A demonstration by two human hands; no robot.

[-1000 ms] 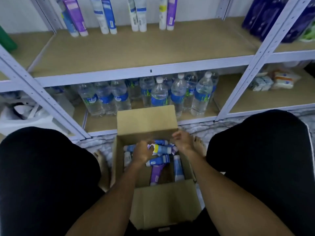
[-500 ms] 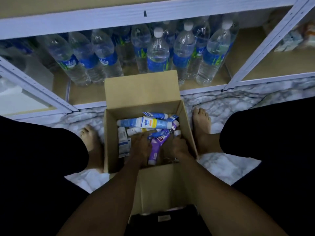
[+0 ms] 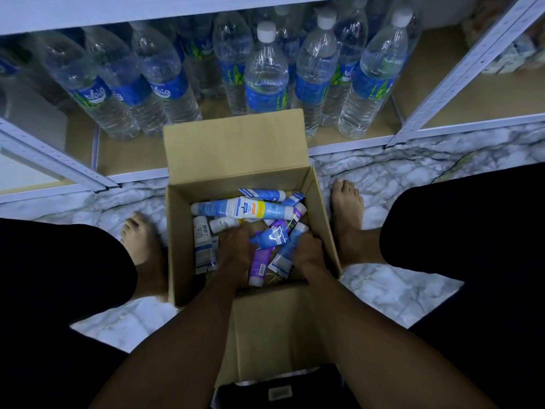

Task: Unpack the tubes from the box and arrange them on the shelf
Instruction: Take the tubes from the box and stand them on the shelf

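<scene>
An open cardboard box [image 3: 182,246] stands on the floor between my bare feet, holding several tubes in blue, white and purple. A long blue tube [image 3: 236,208] lies across the far side of the pile. My left hand [image 3: 236,250] reaches into the box, fingers curled round the end of a small blue tube [image 3: 271,237]. My right hand [image 3: 309,252] is in the near right corner and grips a pale blue and white tube [image 3: 287,252]. A purple tube [image 3: 259,265] lies between the two hands. The white metal shelf [image 3: 348,141] stands just behind the box.
Several large water bottles [image 3: 265,72] fill the bottom shelf level behind the box. The box's far flap [image 3: 236,140] stands up against them. Slanted shelf posts [image 3: 460,75] run at the left and right. The floor [image 3: 398,287] is marbled white; my knees flank the box.
My head has tilted down, so the upper shelf with standing tubes has left the view. Both hands have moved from the far side of the box to the near side of the pile.
</scene>
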